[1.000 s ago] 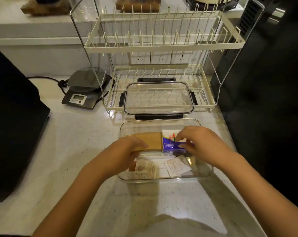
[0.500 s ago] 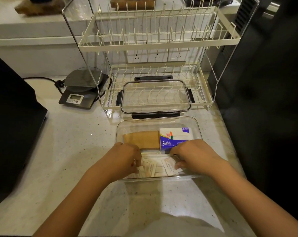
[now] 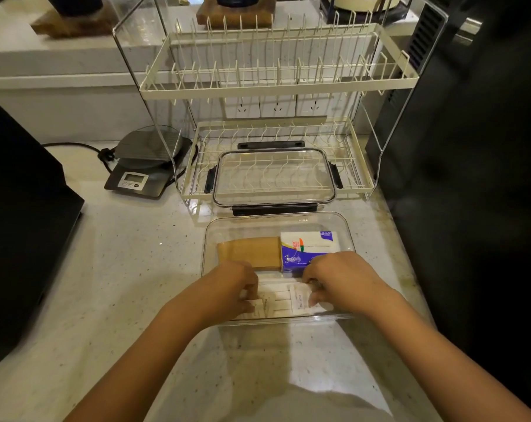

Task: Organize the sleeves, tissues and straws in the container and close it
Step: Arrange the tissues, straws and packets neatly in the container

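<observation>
Both hands, left [image 3: 232, 284] and right [image 3: 339, 278], cover the wrapped straws [image 3: 281, 296] inside the container [image 3: 346, 226]; fingers curled, grip unclear.

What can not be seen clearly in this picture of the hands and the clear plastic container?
- Head view: the white paper-wrapped straws are partly covered by the left hand and right hand; their count is unclear.
- Fingertips of both hands curl out of sight, so the grip is uncertain.
- Print on the straw wrappers and the purple-white tissue pack is too small.
- The brown cardboard sleeves lie stacked in the clear plastic container; number hidden.
</observation>
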